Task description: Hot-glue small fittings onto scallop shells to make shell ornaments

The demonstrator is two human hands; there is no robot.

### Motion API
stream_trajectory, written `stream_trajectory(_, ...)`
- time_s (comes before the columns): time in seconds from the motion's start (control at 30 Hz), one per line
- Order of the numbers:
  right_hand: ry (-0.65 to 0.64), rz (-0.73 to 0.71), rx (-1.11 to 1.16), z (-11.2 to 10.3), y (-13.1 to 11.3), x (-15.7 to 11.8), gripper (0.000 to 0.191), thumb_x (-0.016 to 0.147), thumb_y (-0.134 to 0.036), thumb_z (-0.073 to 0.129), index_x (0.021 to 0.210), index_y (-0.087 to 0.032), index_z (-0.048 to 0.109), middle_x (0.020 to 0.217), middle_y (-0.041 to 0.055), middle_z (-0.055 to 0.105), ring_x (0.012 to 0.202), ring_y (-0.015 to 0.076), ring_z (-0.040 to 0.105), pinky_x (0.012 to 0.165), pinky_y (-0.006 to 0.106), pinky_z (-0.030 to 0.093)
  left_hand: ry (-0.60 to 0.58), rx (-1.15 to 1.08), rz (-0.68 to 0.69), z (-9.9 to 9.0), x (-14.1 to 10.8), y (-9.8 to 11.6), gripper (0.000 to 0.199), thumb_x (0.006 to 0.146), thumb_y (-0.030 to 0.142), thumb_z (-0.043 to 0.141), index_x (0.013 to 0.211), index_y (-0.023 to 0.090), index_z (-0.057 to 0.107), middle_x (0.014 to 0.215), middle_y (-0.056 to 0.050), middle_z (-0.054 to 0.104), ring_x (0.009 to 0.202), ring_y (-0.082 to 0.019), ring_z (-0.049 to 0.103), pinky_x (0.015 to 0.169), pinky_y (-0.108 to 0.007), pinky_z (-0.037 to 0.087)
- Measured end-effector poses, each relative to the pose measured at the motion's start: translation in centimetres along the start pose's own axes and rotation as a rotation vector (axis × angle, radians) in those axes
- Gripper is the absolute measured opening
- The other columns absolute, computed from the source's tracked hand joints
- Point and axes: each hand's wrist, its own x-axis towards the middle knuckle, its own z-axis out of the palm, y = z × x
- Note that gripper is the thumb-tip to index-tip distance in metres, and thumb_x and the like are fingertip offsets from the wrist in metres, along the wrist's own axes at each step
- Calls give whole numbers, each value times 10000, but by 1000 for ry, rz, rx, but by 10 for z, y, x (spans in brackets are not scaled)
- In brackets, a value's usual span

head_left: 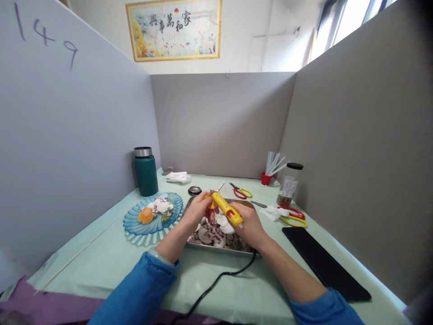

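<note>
Gripping yellow glue gun [226, 208] in right hand [251, 224], fingers wrapped round; left hand [197, 210] nearly closed, pinching what looks like orange shell [213, 205] by nozzle. Few shells [163, 206] sitting on blue plate [132, 226], left side; loads loose in metal tray [216, 248].

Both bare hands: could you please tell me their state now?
Left hand: closed on a small orange piece.
Right hand: closed around the yellow plastic glue gun.
</note>
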Motion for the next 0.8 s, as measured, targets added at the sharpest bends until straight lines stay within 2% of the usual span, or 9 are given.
stream_trajectory(0.33, 35, 25, -63, 3, 6, -1, 59, 765, -144, 527, 774, -175, 576, 711, 29, 607, 639, 158, 535, 602, 236, 374, 37, -33, 20, -4, 3, 0, 136, 775, 279, 477, 857, 170, 474, 544, 27, 595, 327, -79, 466, 344, -185, 363)
stream_trajectory(0.6, 30, 35, -23, 2, 5, -3, 105, 768, -140, 529, 840, -182, 594, 770, 42, 636, 702, 176, 571, 645, 245, 413, 83, -67, 23, -6, 6, -1, 217, 754, 326, 530, 889, 163, 483, 555, 22, 609, 322, -76, 466, 344, -186, 354)
stream_trajectory(0.8, 27, 47, -28, 2, 6, -3, 97, 775, -148, 534, 844, -179, 595, 764, 39, 631, 698, 174, 567, 648, 246, 408, 81, -38, 22, -4, 4, 1, 191, 760, 307, 509, 880, 163, 475, 549, 24, 605, 324, -73, 461, 341, -180, 350)
